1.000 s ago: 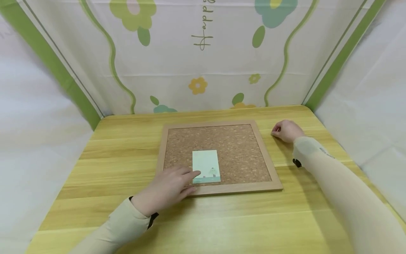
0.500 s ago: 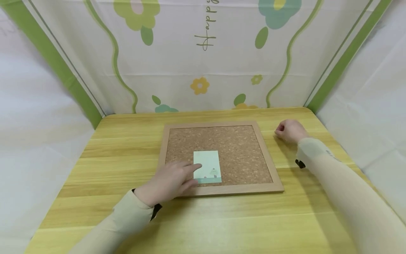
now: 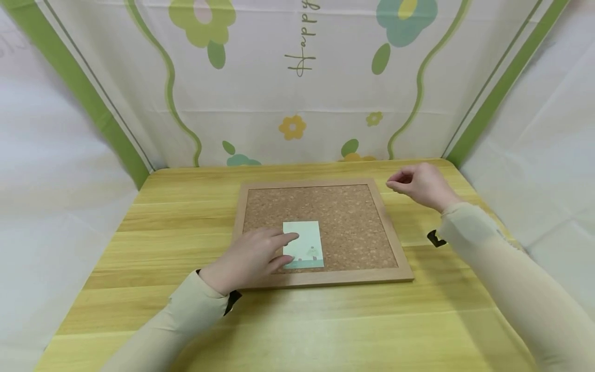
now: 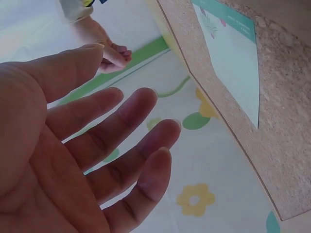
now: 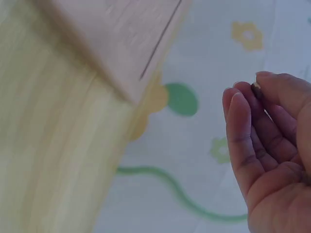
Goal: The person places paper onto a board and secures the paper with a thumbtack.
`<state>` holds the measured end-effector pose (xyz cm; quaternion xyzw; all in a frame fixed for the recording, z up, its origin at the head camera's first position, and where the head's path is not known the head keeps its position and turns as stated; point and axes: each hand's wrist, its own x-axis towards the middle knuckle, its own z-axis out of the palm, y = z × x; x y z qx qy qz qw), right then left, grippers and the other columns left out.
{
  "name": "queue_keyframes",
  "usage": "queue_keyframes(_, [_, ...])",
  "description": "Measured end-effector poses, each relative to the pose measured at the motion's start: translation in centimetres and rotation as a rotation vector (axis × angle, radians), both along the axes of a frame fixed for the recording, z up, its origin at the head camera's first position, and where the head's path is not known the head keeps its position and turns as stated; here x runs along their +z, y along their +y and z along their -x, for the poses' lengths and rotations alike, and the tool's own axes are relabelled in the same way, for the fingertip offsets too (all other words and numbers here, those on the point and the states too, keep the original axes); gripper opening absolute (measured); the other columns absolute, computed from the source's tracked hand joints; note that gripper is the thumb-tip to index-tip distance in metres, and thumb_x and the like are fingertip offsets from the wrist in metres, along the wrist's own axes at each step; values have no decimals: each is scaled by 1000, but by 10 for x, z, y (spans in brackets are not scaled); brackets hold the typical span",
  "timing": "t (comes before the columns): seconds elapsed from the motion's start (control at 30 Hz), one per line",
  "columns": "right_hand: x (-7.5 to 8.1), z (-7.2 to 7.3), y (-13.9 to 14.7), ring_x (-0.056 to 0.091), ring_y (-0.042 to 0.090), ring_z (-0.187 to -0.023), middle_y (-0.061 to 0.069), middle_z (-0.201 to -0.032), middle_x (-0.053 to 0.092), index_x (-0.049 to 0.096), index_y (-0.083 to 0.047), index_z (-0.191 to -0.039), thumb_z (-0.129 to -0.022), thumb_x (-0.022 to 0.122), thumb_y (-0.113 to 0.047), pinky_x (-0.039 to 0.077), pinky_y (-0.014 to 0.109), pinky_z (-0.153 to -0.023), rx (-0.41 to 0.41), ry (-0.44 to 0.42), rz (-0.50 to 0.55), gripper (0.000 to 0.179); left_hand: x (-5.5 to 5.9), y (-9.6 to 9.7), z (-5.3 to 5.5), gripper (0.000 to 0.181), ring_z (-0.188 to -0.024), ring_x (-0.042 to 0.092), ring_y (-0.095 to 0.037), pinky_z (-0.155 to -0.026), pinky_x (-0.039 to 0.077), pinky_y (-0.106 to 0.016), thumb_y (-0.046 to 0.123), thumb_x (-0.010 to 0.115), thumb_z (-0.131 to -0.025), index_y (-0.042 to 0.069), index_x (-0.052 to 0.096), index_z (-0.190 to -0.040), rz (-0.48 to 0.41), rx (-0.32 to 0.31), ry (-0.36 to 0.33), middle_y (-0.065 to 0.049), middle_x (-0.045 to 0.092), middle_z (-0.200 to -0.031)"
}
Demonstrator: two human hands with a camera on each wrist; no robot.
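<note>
A pale green note sheet [image 3: 304, 237] with a darker green band and a small tree print lies on a wood-framed cork board [image 3: 353, 227]. Over the sheet's left side is my left hand [image 3: 251, 256], its fingers loose and spread; the left wrist view shows the palm [image 4: 73, 160] holding nothing. Beyond the board's upper right corner, my right hand [image 3: 425, 186] is raised above the table. In the right wrist view it pinches a tiny dark, shiny object [image 5: 256, 90] between thumb and fingertips; most of it is hidden, and I cannot tell its kind.
The board rests on a yellow wood-grain table [image 3: 162, 227]. Behind the table's far edge hangs a white cloth [image 3: 260, 82] printed with flowers and lettering. White cloth sides with green strips [image 3: 79, 93] enclose the table left and right.
My right hand has lifted off the table and shifted slightly left, toward the board. My left hand has moved a little up the sheet, with thumb and index finger further apart.
</note>
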<state>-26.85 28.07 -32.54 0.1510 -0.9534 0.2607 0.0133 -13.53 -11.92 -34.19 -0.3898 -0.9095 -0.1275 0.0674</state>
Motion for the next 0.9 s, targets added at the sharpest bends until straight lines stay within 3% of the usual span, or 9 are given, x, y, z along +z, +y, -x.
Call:
queue_keyframes(0.17, [2,-15,-24,65,16,-78,1,-88,73,77,-14,-95,-92,74,-23,52,30,-67,67,42,70,11,-3,3,1,42,-82,64,-14,-77,54,-33,28,74,-92,9,66,-128,-1,-25,4,-2,68,-100])
queue_keyframes(0.33, [-2,-30,-50,66,15,-73,-2,-84,72,76,-13,-92,-88,78,-19,53,25,-62,188,58,159,8,-4,5,0,40,-84,65,-14,-76,54,-33,28,73,-92,9,67,-127,-11,-17,-16,-3,69,-102])
queue_keyframes(0.6, [-6,-56,-84,66,18,-73,-2,-85,70,74,-13,-90,-83,81,-16,54,26,-62,280,-28,312,11,0,10,1,36,-81,64,-14,-74,53,-32,25,72,-93,9,68,-124,-47,-36,-27,-2,69,-100])
queue_keyframes(0.77, [-10,-72,-103,65,18,-71,0,-83,70,71,-11,-86,-80,83,-12,53,26,-61,348,-67,431,14,8,15,5,31,-81,65,-14,-72,53,-31,21,70,-95,10,68,-124,-80,-35,-73,-1,70,-101])
queue_keyframes(0.9, [-15,-83,-117,64,17,-67,-2,-81,70,72,-12,-84,-80,83,-9,52,26,-58,387,-24,482,12,17,19,7,29,-81,66,-14,-72,53,-31,21,67,-97,9,68,-123,-106,-30,-112,0,71,-101])
